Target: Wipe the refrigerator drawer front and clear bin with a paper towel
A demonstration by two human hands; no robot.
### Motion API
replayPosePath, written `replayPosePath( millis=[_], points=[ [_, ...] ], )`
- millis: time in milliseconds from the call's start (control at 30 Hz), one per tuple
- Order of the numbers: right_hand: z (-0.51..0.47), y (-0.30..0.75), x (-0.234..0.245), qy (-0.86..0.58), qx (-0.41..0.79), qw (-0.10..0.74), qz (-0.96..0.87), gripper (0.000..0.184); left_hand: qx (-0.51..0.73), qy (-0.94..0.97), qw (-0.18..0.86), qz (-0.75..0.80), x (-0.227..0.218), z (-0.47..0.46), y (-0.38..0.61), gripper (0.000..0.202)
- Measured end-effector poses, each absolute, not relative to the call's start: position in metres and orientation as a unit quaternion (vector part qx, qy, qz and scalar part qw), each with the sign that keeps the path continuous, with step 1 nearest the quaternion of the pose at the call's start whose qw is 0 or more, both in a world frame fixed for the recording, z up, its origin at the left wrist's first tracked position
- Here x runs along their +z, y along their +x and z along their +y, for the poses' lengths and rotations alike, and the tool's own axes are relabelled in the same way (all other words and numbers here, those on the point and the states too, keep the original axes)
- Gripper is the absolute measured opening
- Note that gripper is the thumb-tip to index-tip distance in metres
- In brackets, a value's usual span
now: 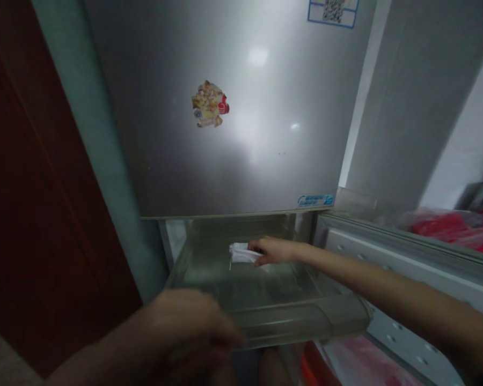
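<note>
My right hand (271, 250) reaches into a pulled-out clear plastic drawer (282, 324) below the upper fridge door. Its fingers are closed on a white, folded tissue (241, 254) with a ragged left edge, which lies against the drawer's bottom. My left hand (189, 321) is in the near foreground, by the drawer's front left corner. Motion blur smears its fingers, so I cannot tell whether it touches the drawer or holds anything.
Above the drawer is the silver fridge door (165, 134) with a torn sticker (209, 104). The lower door (386, 262) stands swung out to the right. Red bags (446, 228) lie beyond it. A dark red wooden panel (36, 187) stands at the left.
</note>
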State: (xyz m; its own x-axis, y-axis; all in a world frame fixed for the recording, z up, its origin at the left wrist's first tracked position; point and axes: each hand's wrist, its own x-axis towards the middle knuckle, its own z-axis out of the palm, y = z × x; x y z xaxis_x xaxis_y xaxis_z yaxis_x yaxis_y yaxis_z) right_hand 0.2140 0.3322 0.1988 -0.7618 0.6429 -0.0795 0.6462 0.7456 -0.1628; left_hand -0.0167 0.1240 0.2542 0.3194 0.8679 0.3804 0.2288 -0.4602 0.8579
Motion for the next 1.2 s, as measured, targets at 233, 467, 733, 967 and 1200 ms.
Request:
replayPosePath(
  millis=[233,467,733,967,1200],
  points=[
    [0.325,0.205,0.189,0.383,-0.042,0.013,0.923,0.048,0.028,0.92,-0.099,0.377,0.241,0.267,0.024,0.036],
    [0.317,0.215,0.208,0.377,-0.038,0.022,0.925,0.036,0.013,0.878,-0.019,0.479,0.195,0.306,0.045,0.041],
    [0.267,0.275,0.236,0.44,-0.017,-0.076,0.895,0.032,-0.035,0.921,-0.097,0.376,0.196,0.308,0.041,0.022],
    [0.173,0.322,0.176,0.416,0.086,-0.468,0.775,0.025,-0.062,0.906,-0.101,0.406,0.19,0.296,0.041,0.045],
    [0.164,0.31,0.095,0.414,0.226,-0.548,0.691,0.031,-0.045,0.9,-0.106,0.42,0.199,0.324,0.063,0.049]
  ],
)
